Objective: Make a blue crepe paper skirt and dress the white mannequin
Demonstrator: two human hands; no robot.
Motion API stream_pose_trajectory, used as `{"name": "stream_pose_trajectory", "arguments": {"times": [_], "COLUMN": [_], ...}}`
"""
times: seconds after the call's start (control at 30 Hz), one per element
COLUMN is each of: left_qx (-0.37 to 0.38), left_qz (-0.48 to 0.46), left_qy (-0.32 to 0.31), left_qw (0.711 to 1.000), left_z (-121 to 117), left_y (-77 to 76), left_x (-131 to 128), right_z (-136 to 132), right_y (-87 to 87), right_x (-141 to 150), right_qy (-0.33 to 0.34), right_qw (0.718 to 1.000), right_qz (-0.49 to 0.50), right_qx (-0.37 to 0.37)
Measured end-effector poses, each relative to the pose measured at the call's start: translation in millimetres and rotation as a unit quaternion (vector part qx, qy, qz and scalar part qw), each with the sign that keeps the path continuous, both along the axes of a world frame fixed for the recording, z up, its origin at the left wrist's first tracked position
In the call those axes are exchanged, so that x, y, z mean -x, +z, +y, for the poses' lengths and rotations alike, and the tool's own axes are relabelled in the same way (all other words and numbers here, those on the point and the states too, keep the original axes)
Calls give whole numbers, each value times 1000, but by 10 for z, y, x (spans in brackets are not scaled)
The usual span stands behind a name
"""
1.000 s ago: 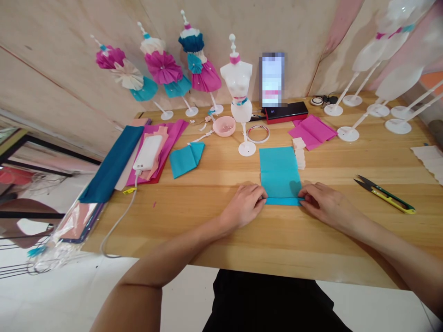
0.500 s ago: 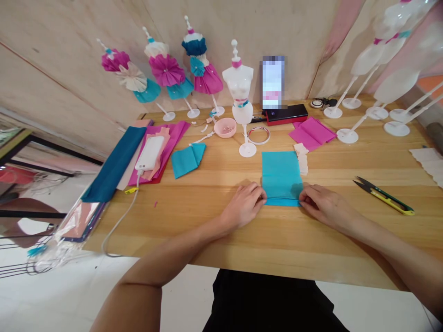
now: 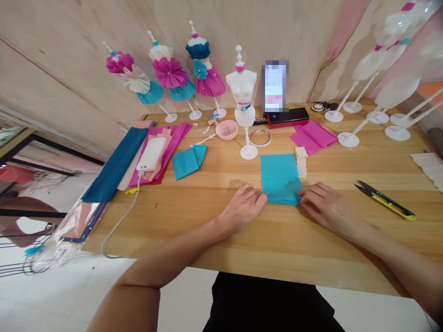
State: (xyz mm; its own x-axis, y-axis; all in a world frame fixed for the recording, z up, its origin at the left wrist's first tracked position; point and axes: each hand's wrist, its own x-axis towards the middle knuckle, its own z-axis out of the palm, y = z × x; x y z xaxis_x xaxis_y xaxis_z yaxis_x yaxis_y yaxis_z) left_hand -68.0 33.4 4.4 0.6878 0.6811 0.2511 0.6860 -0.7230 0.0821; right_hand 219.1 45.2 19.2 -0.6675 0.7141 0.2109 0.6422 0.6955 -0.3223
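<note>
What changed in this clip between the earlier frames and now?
The left hand and right hand have worked the near edge of the turquoise paper sheet further over, so it looks shorter; both remain at its sides. The thread snips and magenta paper sheets stayed put; the whole scene merely sits slightly lower in view.

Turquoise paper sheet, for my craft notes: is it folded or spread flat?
Folded: the turquoise paper sheet shows stacked layers along its near edge, held at the sides by the left hand and right hand.
</note>
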Motion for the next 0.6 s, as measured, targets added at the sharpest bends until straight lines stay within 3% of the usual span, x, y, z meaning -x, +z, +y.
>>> {"name": "stream_pose_trajectory", "arguments": {"times": [0.17, 0.4, 0.6], "left_qx": [-42, -41, -47], "left_qz": [32, 28, 28], "left_qy": [-4, 8, 11], "left_qw": [999, 999, 998], "left_z": [-22, -45, -40], "left_y": [3, 47, 20], "left_x": [-16, -35, -15], "right_z": [4, -40, -22], "right_y": [-18, 42, -6], "right_x": [-26, -18, -2], "right_qy": [-12, -20, -6], "right_qw": [1000, 1000, 999], "right_qz": [9, -18, 27], "right_qx": [14, 7, 17]}}
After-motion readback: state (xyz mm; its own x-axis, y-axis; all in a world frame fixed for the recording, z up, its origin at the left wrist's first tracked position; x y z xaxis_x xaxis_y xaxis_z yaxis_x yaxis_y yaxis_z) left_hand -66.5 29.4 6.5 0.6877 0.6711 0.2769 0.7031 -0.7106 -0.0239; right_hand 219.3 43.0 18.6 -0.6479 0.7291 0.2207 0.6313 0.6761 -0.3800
